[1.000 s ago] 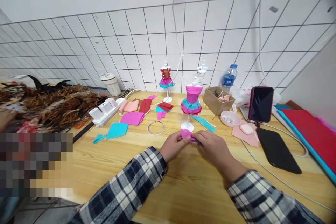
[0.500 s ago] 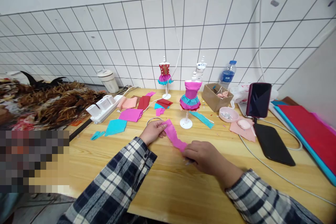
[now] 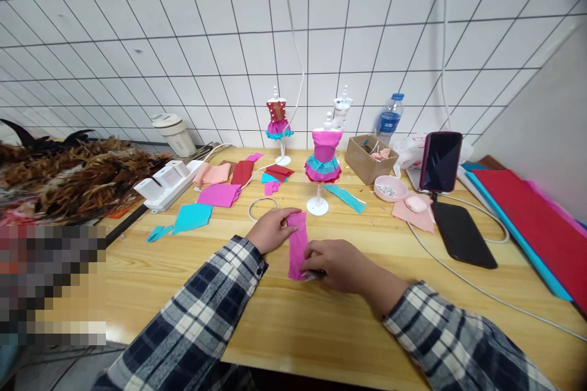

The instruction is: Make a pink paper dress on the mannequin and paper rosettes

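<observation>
A magenta strip (image 3: 298,247) of thin, crinkly material lies stretched out lengthwise over the table. My left hand (image 3: 271,230) pinches its far end between thumb and fingers. At the near end, my right hand (image 3: 337,264) is closed on the strip's edge. Something small, dark and silvery shows under the right fingers; its kind cannot be made out. Just beyond the strip stands a small dress form (image 3: 326,149) in a magenta top and a ruffled blue and magenta skirt. A teal strip (image 3: 347,198) lies beside its base.
Behind are a second dressed form (image 3: 277,119) and a white one (image 3: 342,107). Folded coloured pieces (image 3: 220,195) and a power strip (image 3: 169,186) lie left. To the right are a cardboard box (image 3: 372,159), pink bowl (image 3: 390,187), phone (image 3: 441,162) and black slab (image 3: 464,235).
The magenta strip, bunched between both hands at first, is now drawn out. My left hand moved left and away from the right, then the strip swung to run nearly straight toward me.
</observation>
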Motion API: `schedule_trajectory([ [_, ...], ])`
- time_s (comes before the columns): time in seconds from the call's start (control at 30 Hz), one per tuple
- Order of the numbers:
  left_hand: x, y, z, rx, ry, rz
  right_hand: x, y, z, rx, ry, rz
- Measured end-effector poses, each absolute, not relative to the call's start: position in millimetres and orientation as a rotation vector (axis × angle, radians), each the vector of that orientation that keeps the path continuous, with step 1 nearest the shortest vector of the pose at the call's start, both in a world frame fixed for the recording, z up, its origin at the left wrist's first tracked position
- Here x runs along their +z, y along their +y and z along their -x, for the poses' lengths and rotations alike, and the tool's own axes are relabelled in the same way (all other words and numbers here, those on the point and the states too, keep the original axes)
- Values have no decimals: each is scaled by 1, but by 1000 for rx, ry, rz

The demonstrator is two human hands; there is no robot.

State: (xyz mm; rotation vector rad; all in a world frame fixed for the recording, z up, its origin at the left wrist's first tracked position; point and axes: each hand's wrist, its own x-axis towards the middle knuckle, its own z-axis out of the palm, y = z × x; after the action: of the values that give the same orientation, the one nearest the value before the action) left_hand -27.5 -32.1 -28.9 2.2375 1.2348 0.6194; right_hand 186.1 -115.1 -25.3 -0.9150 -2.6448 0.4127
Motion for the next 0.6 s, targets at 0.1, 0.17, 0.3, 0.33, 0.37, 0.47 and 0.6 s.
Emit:
schedule_trajectory([
  [0.1,-29,-32,27,617,1244,-2303,-21,-122,-186,460,-2635,896],
  [0.17,-28,-32,27,630,1244,-2339,-20,-125,-188,500,-2614,904],
  [0.3,-21,-33,28,741,1275,-2423,-21,-120,-193,575,-2551,920],
  [0.33,-19,-34,28,754,1275,-2458,-21,-118,-195,590,-2519,933],
  [0.37,-17,-36,27,731,1255,-2500,-21,-115,-198,597,-2484,951],
  [0.47,-15,-41,24,499,1132,-2603,-20,-109,-205,553,-2386,1087],
  [0.6,-16,-48,20,346,1112,-2635,-17,-104,-214,446,-2330,1333],
])
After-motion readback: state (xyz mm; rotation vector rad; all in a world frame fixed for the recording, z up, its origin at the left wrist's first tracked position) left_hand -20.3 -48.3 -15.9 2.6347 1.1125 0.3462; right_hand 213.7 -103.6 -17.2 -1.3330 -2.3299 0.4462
